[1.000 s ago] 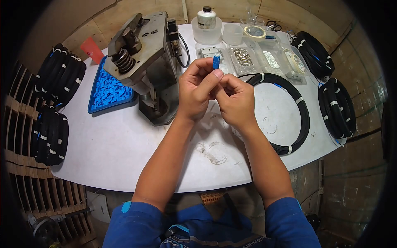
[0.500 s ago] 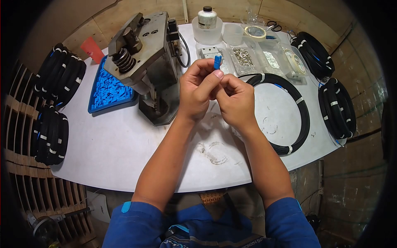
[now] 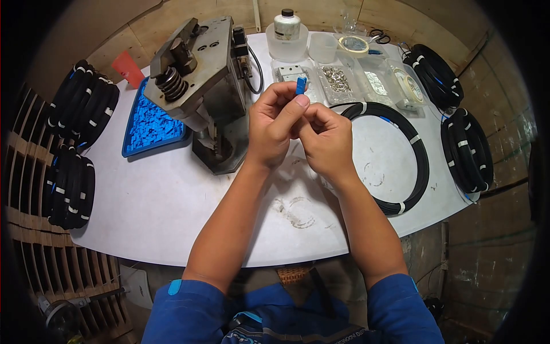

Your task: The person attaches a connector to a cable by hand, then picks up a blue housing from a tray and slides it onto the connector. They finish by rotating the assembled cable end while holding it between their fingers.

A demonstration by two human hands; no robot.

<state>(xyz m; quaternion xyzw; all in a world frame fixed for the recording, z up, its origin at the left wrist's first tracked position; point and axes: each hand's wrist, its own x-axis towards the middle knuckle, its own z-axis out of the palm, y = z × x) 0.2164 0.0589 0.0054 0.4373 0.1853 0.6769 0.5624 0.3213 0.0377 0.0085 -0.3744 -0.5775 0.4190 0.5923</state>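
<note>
A small blue cable connector (image 3: 301, 85) with a pale tip points upward above my fingers. My left hand (image 3: 276, 117) is closed, pinching the connector between thumb and forefinger. Right against it, my right hand (image 3: 327, 135) is closed too, its thumb and fingers pressed together just below the connector. The black cable (image 3: 421, 166), coiled and bound with white ties, lies on the table to the right; its end runs in behind my right fingers. What exactly those fingers pinch is mostly hidden.
A metal press (image 3: 197, 74) stands left of my hands, beside a blue tray (image 3: 154, 150) of small blue parts. Behind are a clear box of metal pieces (image 3: 338, 80), a bottle (image 3: 287, 27), tape (image 3: 353, 44) and scissors (image 3: 380, 36). Cable coils (image 3: 71, 186) hang at both table edges.
</note>
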